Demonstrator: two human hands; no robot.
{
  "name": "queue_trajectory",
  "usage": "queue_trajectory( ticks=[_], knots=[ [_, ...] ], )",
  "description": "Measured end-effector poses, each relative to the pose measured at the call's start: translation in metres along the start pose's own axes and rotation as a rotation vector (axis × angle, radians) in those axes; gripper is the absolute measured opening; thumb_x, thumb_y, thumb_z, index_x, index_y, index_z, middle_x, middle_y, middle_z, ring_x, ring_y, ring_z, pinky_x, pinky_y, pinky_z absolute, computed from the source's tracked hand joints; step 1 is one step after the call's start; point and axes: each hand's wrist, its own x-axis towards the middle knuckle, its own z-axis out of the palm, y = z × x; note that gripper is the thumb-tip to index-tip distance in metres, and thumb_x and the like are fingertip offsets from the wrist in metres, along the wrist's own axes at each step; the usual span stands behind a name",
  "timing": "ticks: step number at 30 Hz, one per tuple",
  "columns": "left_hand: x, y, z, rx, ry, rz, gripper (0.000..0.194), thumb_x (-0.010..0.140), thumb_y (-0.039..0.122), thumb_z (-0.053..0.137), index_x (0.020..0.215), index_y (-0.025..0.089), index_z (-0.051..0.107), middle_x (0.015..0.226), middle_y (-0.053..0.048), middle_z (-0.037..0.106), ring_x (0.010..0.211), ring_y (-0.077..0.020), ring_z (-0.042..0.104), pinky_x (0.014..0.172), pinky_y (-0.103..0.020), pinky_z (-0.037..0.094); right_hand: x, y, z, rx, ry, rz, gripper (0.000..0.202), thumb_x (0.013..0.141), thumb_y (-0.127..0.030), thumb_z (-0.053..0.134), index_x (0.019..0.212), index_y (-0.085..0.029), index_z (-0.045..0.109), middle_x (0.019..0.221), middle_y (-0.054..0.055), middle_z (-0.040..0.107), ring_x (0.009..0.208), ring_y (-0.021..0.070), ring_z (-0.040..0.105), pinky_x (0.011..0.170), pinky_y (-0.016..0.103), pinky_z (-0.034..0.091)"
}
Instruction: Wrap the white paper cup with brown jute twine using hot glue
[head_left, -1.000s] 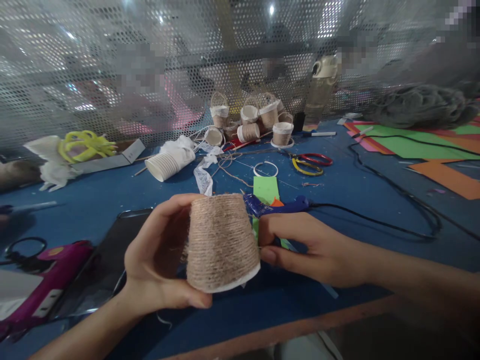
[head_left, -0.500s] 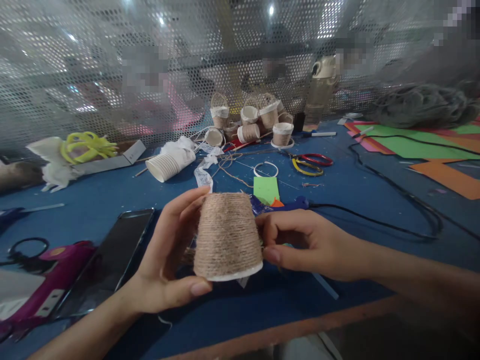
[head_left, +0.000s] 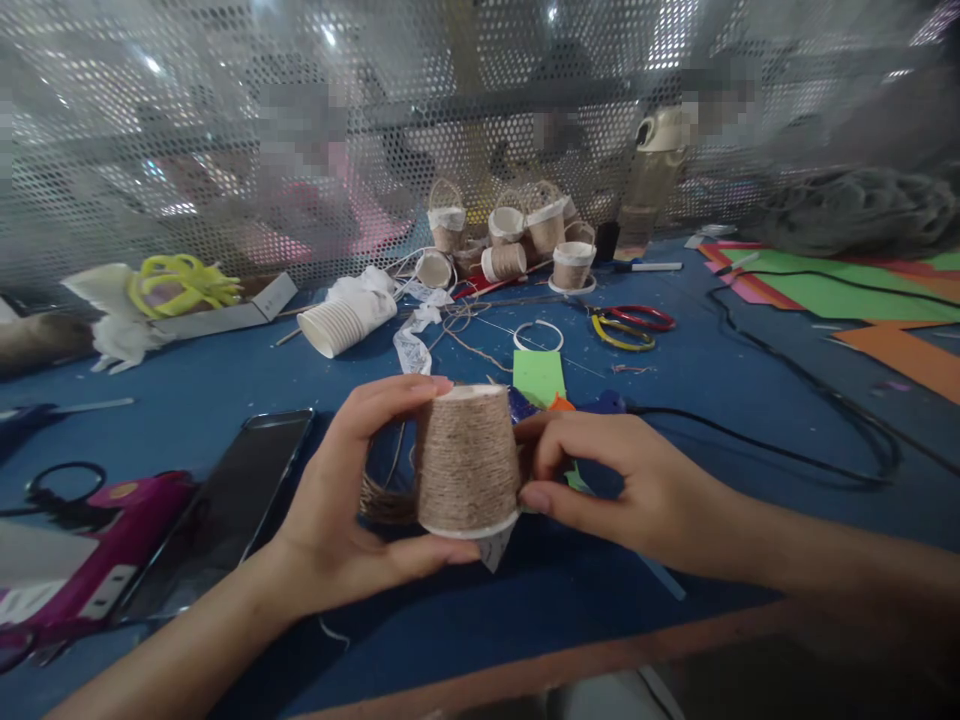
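Note:
An upside-down paper cup [head_left: 469,460] wrapped in brown jute twine stands in the middle, its white rim at the bottom. My left hand [head_left: 352,490] grips it from the left, fingers over the cup's base and thumb under the rim. At the cup's right side my right hand [head_left: 622,490] is closed in a pinch; what lies between thumb and forefinger is hidden, perhaps against the twine. Behind the cup is a coil of twine [head_left: 386,500]. A blue glue gun [head_left: 604,402] lies partly covered behind my right hand, near a green paper square [head_left: 538,376].
Left are a phone [head_left: 225,500] and a magenta glue gun [head_left: 142,540]. Stacked paper cups [head_left: 337,325], small twine-wrapped baskets [head_left: 546,225], scissors [head_left: 630,325] and a bottle [head_left: 651,185] stand or lie farther back. A black cord [head_left: 795,370] crosses the right side by coloured paper [head_left: 840,285].
The cup has turned and shifted slightly right and up in my left hand, showing more of its base. My left thumb has slid along the rim. My right hand stays by its side.

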Motion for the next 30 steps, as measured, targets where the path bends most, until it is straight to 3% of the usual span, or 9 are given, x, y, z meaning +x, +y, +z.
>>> queue_trajectory(
  ticks=[6, 13, 17, 25, 30],
  knots=[
    [0.004, 0.005, 0.003, 0.16, -0.087, 0.092, 0.113, 0.061, 0.049, 0.097, 0.157, 0.028, 0.041, 0.137, -0.016, 0.062, 0.124, -0.0395, 0.061, 0.104, -0.058, 0.056, -0.001, -0.001, 0.003, -0.043, -0.02, -0.016, 0.02, 0.098, -0.026, 0.066, 0.08, -0.02, 0.058, 0.088, 0.003, 0.072, 0.093, 0.0174, 0.071, 0.077, 0.026, 0.05],
    [0.004, 0.01, 0.003, 0.121, -0.043, -0.003, 0.093, 0.068, 0.053, 0.091, 0.148, 0.027, 0.051, 0.123, -0.013, 0.066, 0.109, -0.0339, 0.066, 0.089, -0.046, 0.06, -0.002, -0.002, 0.003, -0.042, -0.071, -0.015, 0.021, 0.101, -0.03, 0.063, 0.083, -0.02, 0.058, 0.097, 0.005, 0.074, 0.099, 0.0178, 0.07, 0.08, 0.026, 0.05],
    [0.003, 0.011, 0.003, 0.081, -0.061, -0.074, 0.088, 0.071, 0.054, 0.089, 0.147, 0.032, 0.05, 0.126, -0.011, 0.064, 0.113, -0.0333, 0.065, 0.089, -0.045, 0.058, -0.002, -0.002, 0.002, -0.051, -0.073, -0.028, 0.02, 0.101, -0.028, 0.061, 0.083, -0.021, 0.057, 0.096, 0.004, 0.072, 0.096, 0.0164, 0.07, 0.081, 0.026, 0.05],
    [0.002, 0.009, 0.004, 0.029, -0.067, -0.076, 0.09, 0.07, 0.057, 0.089, 0.148, 0.037, 0.049, 0.127, -0.01, 0.063, 0.116, -0.0353, 0.062, 0.09, -0.049, 0.056, -0.003, -0.003, 0.002, -0.066, -0.062, -0.041, 0.021, 0.101, -0.027, 0.062, 0.081, -0.02, 0.057, 0.09, 0.002, 0.07, 0.088, 0.0144, 0.068, 0.079, 0.025, 0.049],
    [0.001, 0.01, 0.005, 0.008, -0.064, -0.097, 0.091, 0.069, 0.055, 0.09, 0.148, 0.038, 0.048, 0.133, -0.008, 0.061, 0.121, -0.0347, 0.06, 0.099, -0.05, 0.053, -0.002, -0.001, 0.004, -0.081, -0.054, -0.061, 0.021, 0.1, -0.024, 0.061, 0.081, -0.02, 0.057, 0.091, 0.003, 0.071, 0.089, 0.0145, 0.067, 0.078, 0.025, 0.049]
  ],
)
